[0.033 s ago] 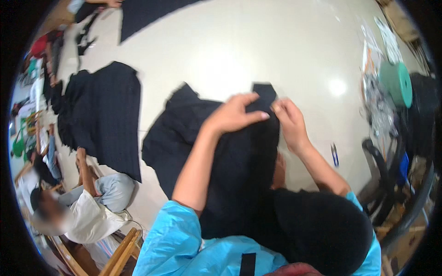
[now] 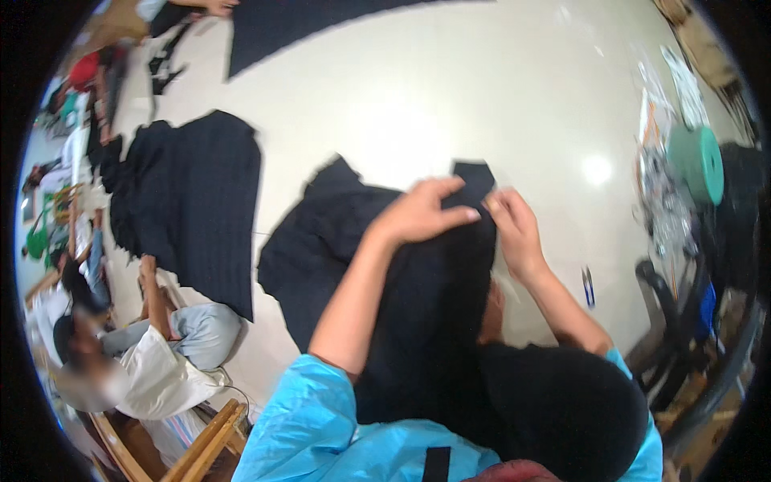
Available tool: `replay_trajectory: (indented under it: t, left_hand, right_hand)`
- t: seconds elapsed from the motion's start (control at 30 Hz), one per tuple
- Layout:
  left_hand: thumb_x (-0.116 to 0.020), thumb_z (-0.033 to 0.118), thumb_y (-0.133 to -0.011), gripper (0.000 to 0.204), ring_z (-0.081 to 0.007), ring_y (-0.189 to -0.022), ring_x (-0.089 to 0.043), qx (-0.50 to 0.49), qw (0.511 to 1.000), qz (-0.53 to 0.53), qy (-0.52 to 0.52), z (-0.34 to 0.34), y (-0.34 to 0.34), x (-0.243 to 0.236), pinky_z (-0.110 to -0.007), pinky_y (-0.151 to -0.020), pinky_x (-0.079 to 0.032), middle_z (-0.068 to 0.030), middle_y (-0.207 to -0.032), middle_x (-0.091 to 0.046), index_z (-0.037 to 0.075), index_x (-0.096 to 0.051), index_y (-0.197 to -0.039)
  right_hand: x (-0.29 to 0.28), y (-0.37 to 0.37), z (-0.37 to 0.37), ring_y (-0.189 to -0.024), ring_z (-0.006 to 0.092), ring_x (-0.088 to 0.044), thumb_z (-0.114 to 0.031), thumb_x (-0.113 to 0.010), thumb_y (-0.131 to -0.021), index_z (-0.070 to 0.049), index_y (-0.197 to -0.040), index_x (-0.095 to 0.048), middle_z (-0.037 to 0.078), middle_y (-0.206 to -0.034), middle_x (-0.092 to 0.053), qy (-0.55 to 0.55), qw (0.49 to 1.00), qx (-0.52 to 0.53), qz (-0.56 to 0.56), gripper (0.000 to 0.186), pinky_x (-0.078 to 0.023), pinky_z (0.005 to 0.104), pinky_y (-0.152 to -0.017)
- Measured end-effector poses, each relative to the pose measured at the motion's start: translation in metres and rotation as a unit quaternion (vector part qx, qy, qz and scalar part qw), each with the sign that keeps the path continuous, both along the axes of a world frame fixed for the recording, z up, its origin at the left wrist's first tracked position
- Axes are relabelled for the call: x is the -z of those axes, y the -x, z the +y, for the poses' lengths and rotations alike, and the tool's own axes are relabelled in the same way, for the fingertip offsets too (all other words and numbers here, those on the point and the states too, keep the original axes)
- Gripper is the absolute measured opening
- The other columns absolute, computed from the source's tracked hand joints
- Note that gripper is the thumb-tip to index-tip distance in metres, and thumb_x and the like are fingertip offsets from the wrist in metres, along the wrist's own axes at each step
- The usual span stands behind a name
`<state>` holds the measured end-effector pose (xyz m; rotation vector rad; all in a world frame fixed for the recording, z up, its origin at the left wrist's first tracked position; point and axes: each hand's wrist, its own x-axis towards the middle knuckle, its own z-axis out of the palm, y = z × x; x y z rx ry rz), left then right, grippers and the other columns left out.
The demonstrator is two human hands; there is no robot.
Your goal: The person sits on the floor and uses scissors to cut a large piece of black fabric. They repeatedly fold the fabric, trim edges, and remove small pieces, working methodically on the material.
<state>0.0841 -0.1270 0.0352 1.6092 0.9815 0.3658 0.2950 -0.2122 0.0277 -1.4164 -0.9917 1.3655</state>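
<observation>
A dark knitted garment (image 2: 337, 241) lies bunched on the white table (image 2: 418, 96) and drapes toward me. My left hand (image 2: 422, 213) grips its upper edge with the fingers curled over the fabric. My right hand (image 2: 514, 229) pinches the same edge just beside it, below a small dark tab (image 2: 475, 177) that sticks up. Both hands nearly touch. My light blue sleeves (image 2: 321, 426) come in from the lower edge.
A second dark knitted piece (image 2: 193, 201) lies flat at the left, and another dark cloth (image 2: 305, 24) at the far edge. A person in white (image 2: 152, 361) sits lower left by a wooden chair (image 2: 209, 442). A green roll (image 2: 699, 161) and black chair (image 2: 683, 321) stand at right.
</observation>
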Motion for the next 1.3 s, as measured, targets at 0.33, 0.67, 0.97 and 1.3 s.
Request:
replay_trajectory:
  t: [0.33,0.67,0.97,1.3]
  left_hand:
    - [-0.085,0.031,-0.093,0.041,-0.0146,-0.087,-0.056,0.006,0.995,-0.099,0.006,0.012,0.008,-0.006,-0.034,-0.082,-0.051,-0.0083,-0.09,-0.067,-0.003,-0.065,-0.107]
    - [-0.083,0.028,-0.096,0.038,-0.0101,-0.089,-0.06,-0.033,0.992,-0.111,0.041,0.017,0.01,-0.004,-0.031,-0.085,-0.052,-0.0047,-0.095,-0.074,-0.003,-0.073,-0.115]
    - [-0.08,0.029,-0.099,0.042,-0.01,-0.098,-0.061,0.076,0.987,-0.11,0.091,0.023,0.03,-0.008,-0.03,-0.093,-0.051,-0.0033,-0.106,-0.077,-0.003,-0.073,-0.126]
    - [-0.081,0.031,-0.097,0.042,-0.0144,-0.098,-0.064,0.156,0.979,-0.034,0.126,0.031,0.046,-0.01,-0.033,-0.091,-0.053,-0.0061,-0.105,-0.076,-0.001,-0.072,-0.123]
  right_hand:
    - [-0.022,0.016,0.002,-0.103,0.0101,-0.054,-0.012,-0.054,-0.111,-0.007,-0.107,-0.058,0.001,-0.105,-0.06,0.077,0.98,0.076,0.165,0.007,-0.043,0.0272,-0.098]
    - [-0.015,0.024,0.013,-0.103,0.0106,-0.053,-0.01,-0.051,-0.112,-0.006,-0.11,-0.058,0.003,-0.109,-0.061,-0.073,0.993,0.044,0.081,0.008,-0.043,0.028,-0.099]
    - [-0.025,0.022,0.021,-0.096,0.012,-0.053,-0.012,-0.054,-0.111,-0.005,-0.106,-0.058,0.004,-0.103,-0.063,0.062,0.979,-0.015,0.196,0.008,-0.044,0.0287,-0.093]
    - [-0.022,0.01,0.02,-0.088,0.012,-0.05,-0.012,-0.053,-0.111,-0.007,-0.103,-0.056,0.004,-0.099,-0.061,0.119,0.952,-0.066,0.275,0.01,-0.043,0.0282,-0.087]
